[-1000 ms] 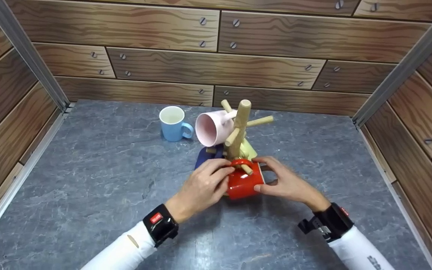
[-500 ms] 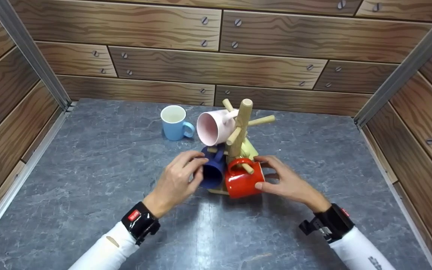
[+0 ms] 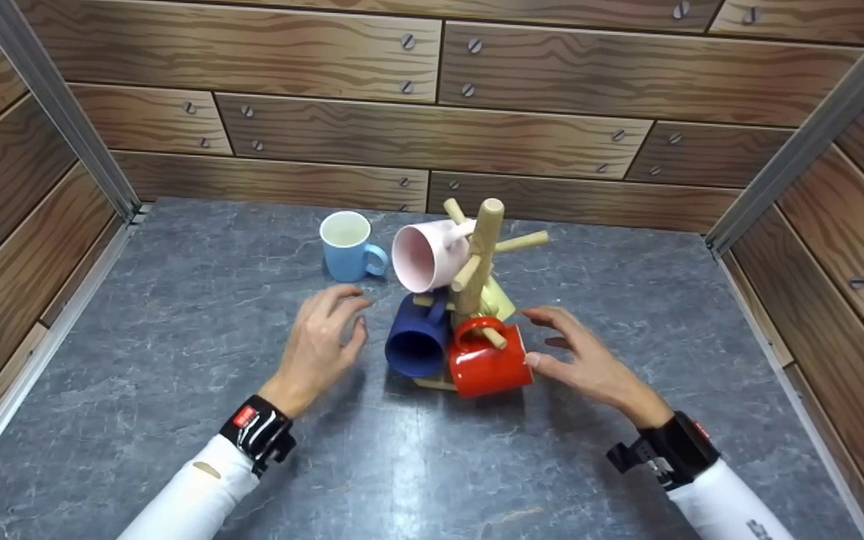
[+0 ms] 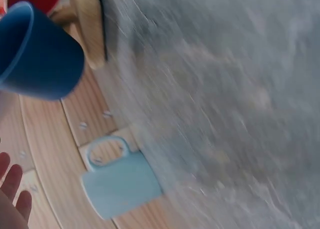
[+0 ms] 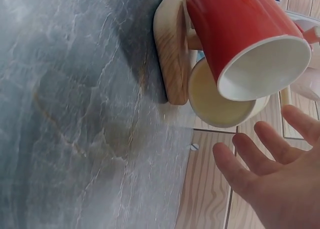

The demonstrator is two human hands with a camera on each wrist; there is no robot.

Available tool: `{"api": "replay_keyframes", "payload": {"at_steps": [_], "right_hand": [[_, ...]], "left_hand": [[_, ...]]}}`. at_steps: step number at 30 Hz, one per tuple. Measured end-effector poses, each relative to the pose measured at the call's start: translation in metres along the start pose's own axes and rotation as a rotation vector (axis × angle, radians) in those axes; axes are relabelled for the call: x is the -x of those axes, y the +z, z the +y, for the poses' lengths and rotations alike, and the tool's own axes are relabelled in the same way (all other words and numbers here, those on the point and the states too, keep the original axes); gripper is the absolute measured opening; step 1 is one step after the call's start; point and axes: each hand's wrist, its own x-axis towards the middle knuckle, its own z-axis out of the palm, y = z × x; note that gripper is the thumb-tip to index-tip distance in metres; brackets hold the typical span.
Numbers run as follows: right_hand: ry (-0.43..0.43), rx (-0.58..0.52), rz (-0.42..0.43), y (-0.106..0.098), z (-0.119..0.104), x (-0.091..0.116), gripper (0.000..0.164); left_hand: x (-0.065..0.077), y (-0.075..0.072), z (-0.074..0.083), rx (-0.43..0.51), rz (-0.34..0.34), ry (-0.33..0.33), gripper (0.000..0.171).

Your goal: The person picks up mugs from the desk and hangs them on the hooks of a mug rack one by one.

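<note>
A wooden mug tree (image 3: 484,240) carries several mugs. The red mug (image 3: 490,369) hangs by its handle on a front peg, its mouth toward the right. Left of it hangs a dark blue mug (image 3: 417,341), and above that a pink mug (image 3: 428,256). A pale yellow mug (image 5: 215,99) shows partly behind the red one. My right hand (image 3: 589,364) is beside the red mug's rim, fingers loosely extended and holding nothing; in the right wrist view they are apart from it. My left hand (image 3: 319,341) hovers left of the dark blue mug with nothing in it.
A light blue mug (image 3: 347,247) stands upright on the grey marbled table (image 3: 214,337), behind my left hand, handle toward the right. Wood-patterned panels (image 3: 327,135) enclose the back and sides. Bare pegs (image 3: 522,241) stick out from the upper part of the tree.
My left hand has let go of the red mug and moved left, past the dark blue mug. My right hand has released the red mug's rim and drawn slightly right. The red mug hangs still.
</note>
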Motion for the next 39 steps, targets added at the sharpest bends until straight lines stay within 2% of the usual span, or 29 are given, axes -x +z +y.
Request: {"api": "replay_keyframes", "payload": {"at_steps": [4, 6, 11, 15, 20, 24, 30, 39], "right_hand": [[0.019, -0.003, 0.028, -0.002, 0.001, 0.003, 0.064], [0.027, 0.001, 0.042, -0.004, 0.001, 0.004, 0.065], [0.027, 0.009, 0.066, -0.006, 0.002, 0.004, 0.066], [0.027, 0.005, 0.085, -0.006, 0.003, 0.005, 0.063], [0.027, -0.006, 0.106, -0.007, 0.004, 0.006, 0.061], [0.031, -0.01, 0.104, -0.008, 0.005, 0.007, 0.062], [0.039, -0.001, 0.131, -0.009, 0.005, 0.01, 0.062], [0.024, -0.079, 0.222, -0.007, 0.004, 0.009, 0.061]], "left_hand": [[-0.005, 0.0, -0.016, -0.028, 0.002, -0.047, 0.029], [-0.01, 0.0, -0.024, -0.05, -0.019, -0.089, 0.035], [-0.022, 0.003, -0.043, -0.1, -0.141, -0.233, 0.062], [-0.03, 0.008, -0.056, -0.09, -0.226, -0.334, 0.081], [-0.043, 0.014, -0.064, -0.073, -0.314, -0.425, 0.097], [-0.059, 0.018, -0.067, -0.069, -0.377, -0.438, 0.101], [-0.083, 0.023, -0.071, -0.095, -0.479, -0.406, 0.101], [-0.099, 0.022, -0.085, -0.171, -0.549, -0.439, 0.1]]}}
